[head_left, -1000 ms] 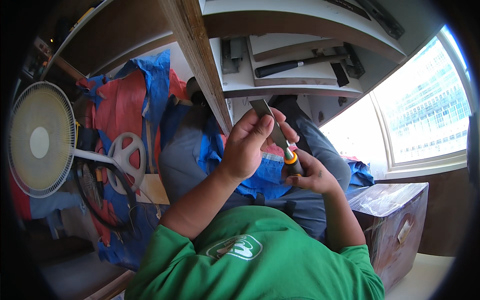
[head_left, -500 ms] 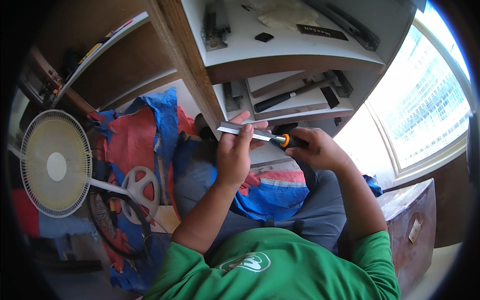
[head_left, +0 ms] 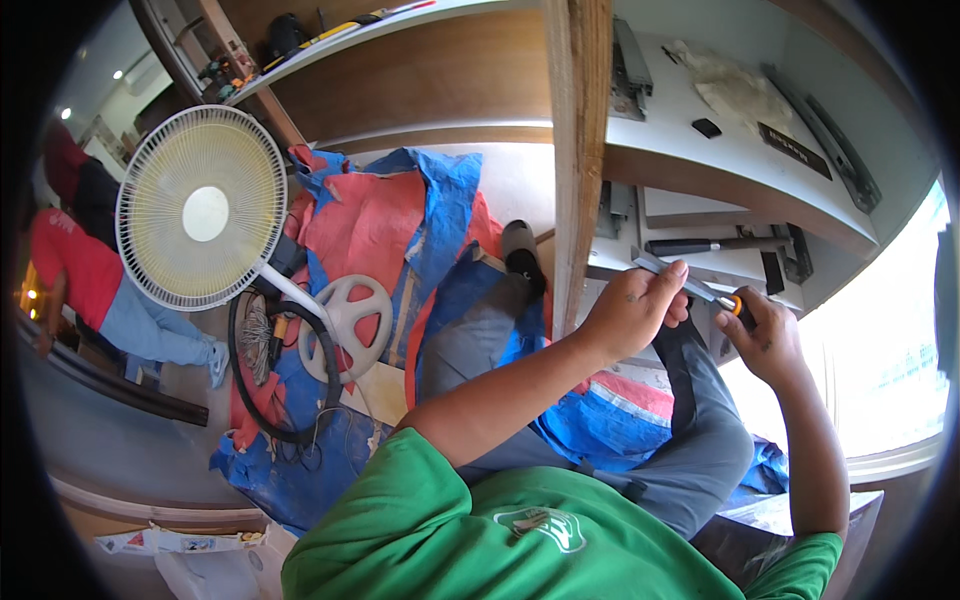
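Observation:
A chisel [head_left: 702, 290] with a flat metal blade and an orange ring at its dark handle lies across both hands, in front of the shelves. My left hand [head_left: 635, 312] is closed on the blade, thumb on top, with the blade's end sticking out past the thumb. My right hand [head_left: 768, 340] is wrapped round the handle and hides most of it. Just beyond the chisel, a black-handled tool [head_left: 685, 246], which looks like a hammer, rests on the lower shelf.
A wooden post [head_left: 577, 150] stands left of the white shelf [head_left: 660, 145], which holds metal drawer slides [head_left: 630, 70]. A standing fan [head_left: 205, 215] and black hose [head_left: 235, 375] are at left, on blue and red sheeting [head_left: 365, 215]. Farther left, a person in red [head_left: 75, 265] stands. A window [head_left: 890, 350] is at right.
The view has swung left, bringing the person in red into sight and shifting the shelves rightward. My left hand has closed more round the chisel blade; its fingers were extended before. My right hand keeps the handle.

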`<state>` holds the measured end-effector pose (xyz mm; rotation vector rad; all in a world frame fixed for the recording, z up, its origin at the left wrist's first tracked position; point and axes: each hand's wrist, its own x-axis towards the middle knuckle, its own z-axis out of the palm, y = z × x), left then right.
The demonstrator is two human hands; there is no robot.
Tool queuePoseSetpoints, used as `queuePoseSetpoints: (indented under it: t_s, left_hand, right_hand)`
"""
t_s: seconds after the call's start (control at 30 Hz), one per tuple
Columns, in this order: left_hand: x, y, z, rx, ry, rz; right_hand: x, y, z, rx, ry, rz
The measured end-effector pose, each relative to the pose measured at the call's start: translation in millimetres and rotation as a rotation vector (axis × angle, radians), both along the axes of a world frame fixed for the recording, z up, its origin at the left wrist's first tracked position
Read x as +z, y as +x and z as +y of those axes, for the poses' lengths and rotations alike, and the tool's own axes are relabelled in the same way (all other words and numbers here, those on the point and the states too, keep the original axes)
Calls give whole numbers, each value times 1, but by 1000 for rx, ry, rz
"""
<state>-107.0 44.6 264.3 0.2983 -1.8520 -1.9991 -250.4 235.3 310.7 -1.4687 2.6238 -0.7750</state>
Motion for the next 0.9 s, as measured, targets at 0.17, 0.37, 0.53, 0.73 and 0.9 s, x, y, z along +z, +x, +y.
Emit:
queuePoseSetpoints:
  t_s: [0.17, 0.37, 0.53, 0.73, 0.9]
  left_hand:
    - [2, -35, 23, -45, -12, 6]
    - [11, -65, 39, -41, -66, -8]
    - [23, -85, 37, -32, -119, 46]
    - [30, -101, 27, -41, -155, 81]
    - [32, -111, 28, 15, -236, 139]
  right_hand:
    - [-14, -26, 28, -25, -57, 17]
    - [-21, -47, 51, -85, -113, 23]
    - [-20, -58, 44, -33, -181, 106]
    - [-14, -73, 32, -2, -154, 94]
    - [-6, -79, 25, -131, -69, 159]
